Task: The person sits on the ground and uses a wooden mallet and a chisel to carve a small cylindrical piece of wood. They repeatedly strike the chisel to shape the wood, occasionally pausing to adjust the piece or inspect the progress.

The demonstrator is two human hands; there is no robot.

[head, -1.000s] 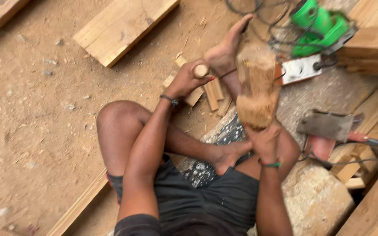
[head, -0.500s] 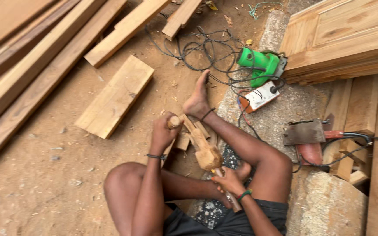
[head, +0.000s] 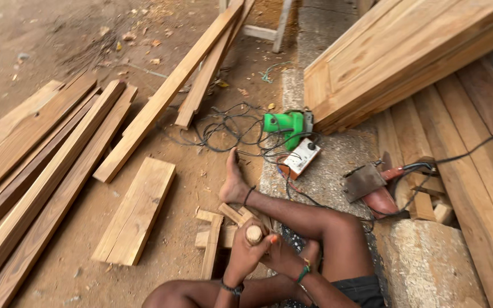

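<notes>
I sit on the dirt with my bare foot (head: pixel 234 183) stretched forward. My left hand (head: pixel 244 256), a dark band on its wrist, is wrapped around a carved wooden piece (head: pixel 253 234); only the piece's round pale end shows above my fingers. My right hand (head: pixel 284 260), with a green wristband, presses against the same piece from the right side, its fingers curled on it. Both hands are low, just over my lap, next to a few small wood offcuts (head: pixel 219 223) on the ground.
A short board (head: pixel 137 211) lies left of my leg, with long planks (head: pixel 41 177) beyond it. Ahead are a green power tool (head: pixel 286 126), a white switch box (head: pixel 302 155) and tangled cables (head: pixel 223 128). At the right sit a red-handled tool (head: pixel 372 185), stacked panels (head: pixel 406 51) and a concrete block (head: pixel 429 268).
The carved piece, held up close to my face a second ago, has come down to my lap. The view has lifted, showing more of the ground and planks ahead.
</notes>
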